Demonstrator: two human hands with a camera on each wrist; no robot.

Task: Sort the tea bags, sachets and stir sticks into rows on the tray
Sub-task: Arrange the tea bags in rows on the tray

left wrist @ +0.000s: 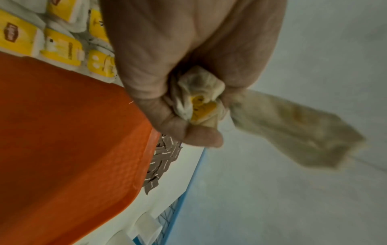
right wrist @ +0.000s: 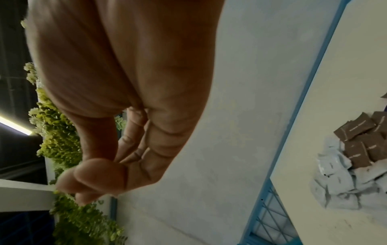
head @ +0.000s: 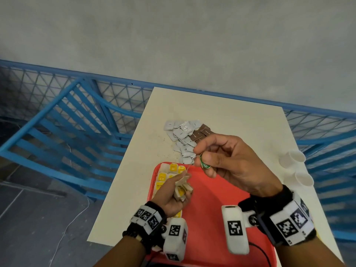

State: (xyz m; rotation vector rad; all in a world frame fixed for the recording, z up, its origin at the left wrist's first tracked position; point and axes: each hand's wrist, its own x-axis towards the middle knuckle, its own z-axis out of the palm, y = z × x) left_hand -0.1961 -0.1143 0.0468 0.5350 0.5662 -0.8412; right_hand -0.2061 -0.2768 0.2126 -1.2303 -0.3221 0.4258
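My left hand (head: 178, 189) is held above the red tray (head: 215, 191) and grips a crumpled bunch of tea bags (head: 182, 187) with yellow tags. In the left wrist view the bunch (left wrist: 199, 101) sits in my fist and one tea bag (left wrist: 293, 132) sticks out, blurred. My right hand (head: 200, 158) is raised over the tray's far edge and pinches a green tea bag tag (head: 204, 164). A thin string runs from the tag down to the bunch. Several yellow-tagged tea bags (head: 170, 173) lie on the tray's far left corner. I see no stir sticks.
A pile of white sachets (head: 182, 135) and brown sachets (head: 204, 132) lies on the cream table (head: 240, 120) just beyond the tray. Two white paper cups (head: 292, 158) lie at the table's right edge. Blue railings (head: 77, 122) surround the table.
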